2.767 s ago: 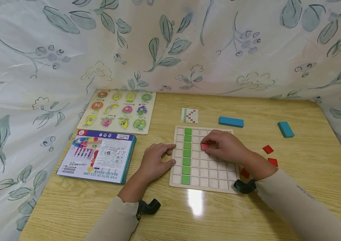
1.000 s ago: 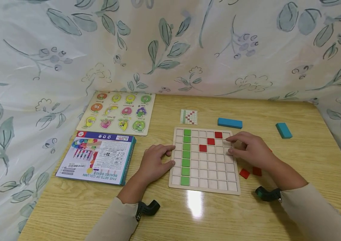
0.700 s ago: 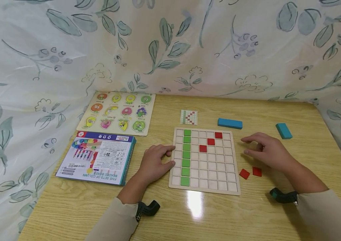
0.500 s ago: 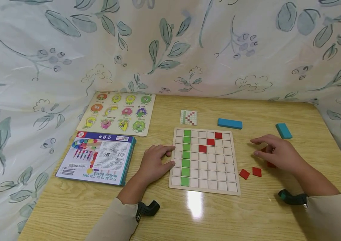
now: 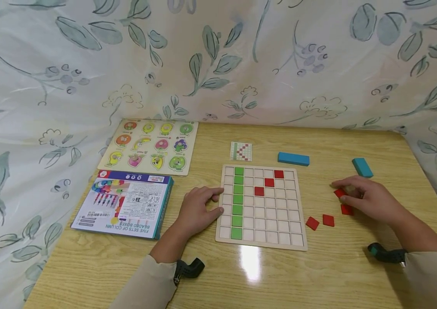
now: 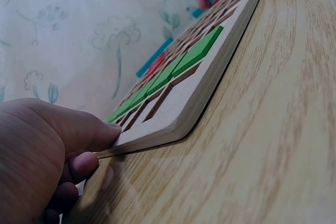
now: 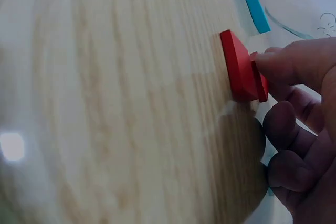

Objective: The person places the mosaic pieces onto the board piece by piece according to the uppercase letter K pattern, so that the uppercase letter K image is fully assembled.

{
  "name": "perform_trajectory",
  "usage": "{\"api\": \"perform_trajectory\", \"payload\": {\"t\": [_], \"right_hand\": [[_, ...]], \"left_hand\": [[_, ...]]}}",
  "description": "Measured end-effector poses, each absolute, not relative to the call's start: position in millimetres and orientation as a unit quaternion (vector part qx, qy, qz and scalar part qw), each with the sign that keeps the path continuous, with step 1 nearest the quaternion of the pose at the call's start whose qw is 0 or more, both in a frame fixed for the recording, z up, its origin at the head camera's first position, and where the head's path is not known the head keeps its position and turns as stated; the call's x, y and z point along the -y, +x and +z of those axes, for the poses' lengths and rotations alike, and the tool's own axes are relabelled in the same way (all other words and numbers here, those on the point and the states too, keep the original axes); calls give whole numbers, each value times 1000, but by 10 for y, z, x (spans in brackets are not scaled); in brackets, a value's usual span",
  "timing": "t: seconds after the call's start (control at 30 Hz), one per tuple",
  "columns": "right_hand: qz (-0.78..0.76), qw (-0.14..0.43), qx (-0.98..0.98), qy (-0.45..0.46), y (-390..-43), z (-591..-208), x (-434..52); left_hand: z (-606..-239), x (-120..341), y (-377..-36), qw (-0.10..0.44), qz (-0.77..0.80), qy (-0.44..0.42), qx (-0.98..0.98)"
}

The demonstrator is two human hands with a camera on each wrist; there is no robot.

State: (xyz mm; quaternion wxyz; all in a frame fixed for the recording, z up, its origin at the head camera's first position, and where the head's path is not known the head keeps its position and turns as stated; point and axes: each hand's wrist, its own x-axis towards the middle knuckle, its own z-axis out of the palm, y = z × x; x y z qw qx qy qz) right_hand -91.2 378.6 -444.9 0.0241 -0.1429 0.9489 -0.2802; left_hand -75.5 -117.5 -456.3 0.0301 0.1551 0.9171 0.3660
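A wooden grid board (image 5: pixel 276 223) lies on the table with a column of green tiles (image 5: pixel 238 199) and three red tiles (image 5: pixel 269 182) in a diagonal. My left hand (image 5: pixel 199 210) grips the board's left edge (image 6: pixel 157 135), thumb (image 6: pixel 79 127) on top and fingers curled beside it. My right hand (image 5: pixel 369 199) is off to the right of the board, fingers curled, pinching a loose red tile (image 5: pixel 339 193) on the table. In the right wrist view a fingertip (image 7: pixel 283 64) presses that red tile's (image 7: pixel 239 69) near edge. Another red tile (image 5: pixel 346 210) lies partly under that hand.
Two more red tiles (image 5: pixel 320 221) lie by the board's right edge. Two blue blocks (image 5: pixel 293 159) (image 5: pixel 362 167) and a small pattern card (image 5: pixel 241 151) sit behind the board. A fruit puzzle (image 5: pixel 150 146) and a printed box (image 5: pixel 125 201) are at the left. Leaf-print cloth surrounds the table.
My right hand set a third red tile on the board, then drew back to the right and came down on a loose red tile. The left hand has stayed on the board's edge.
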Motion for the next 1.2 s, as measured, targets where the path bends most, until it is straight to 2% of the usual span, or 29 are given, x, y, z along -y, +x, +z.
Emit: {"api": "perform_trajectory", "payload": {"t": [0.5,1.2], "right_hand": [[-269,34,-953,-133,-933,-4482,-3836],[-259,7,-960,-103,-966,-4499,-3744]], "left_hand": [[-4581,1173,-758,21,365,158,-917],[-4575,1173,-754,21,363,157,-918]]}}
